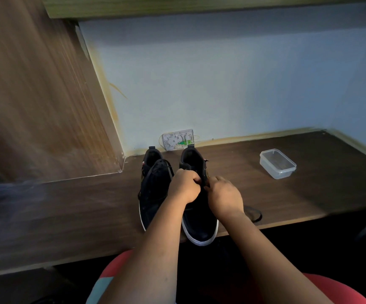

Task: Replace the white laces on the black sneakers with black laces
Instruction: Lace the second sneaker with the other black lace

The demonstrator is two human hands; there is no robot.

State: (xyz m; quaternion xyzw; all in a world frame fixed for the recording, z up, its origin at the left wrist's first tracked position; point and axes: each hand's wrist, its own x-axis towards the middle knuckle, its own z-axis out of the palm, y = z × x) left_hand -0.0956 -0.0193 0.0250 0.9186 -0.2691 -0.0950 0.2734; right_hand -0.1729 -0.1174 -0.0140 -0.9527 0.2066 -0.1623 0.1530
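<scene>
Two black sneakers with white soles stand side by side on the dark wooden desk, toes toward me. The left sneaker (153,189) carries black laces. Over the eyelet area of the right sneaker (199,224), my left hand (185,186) and my right hand (224,195) are both closed, pinching a black lace at its right eyelet row. A loose length of black lace (253,212) lies on the desk right of that shoe. My fingers hide the exact grip. No white laces are in view.
A clear plastic container (277,163) sits open on the desk (320,189) to the right. A white wall box with wires (178,139) stands behind the shoes. A wooden side panel (46,106) rises on the left. The desk's front edge runs just under the shoe toes.
</scene>
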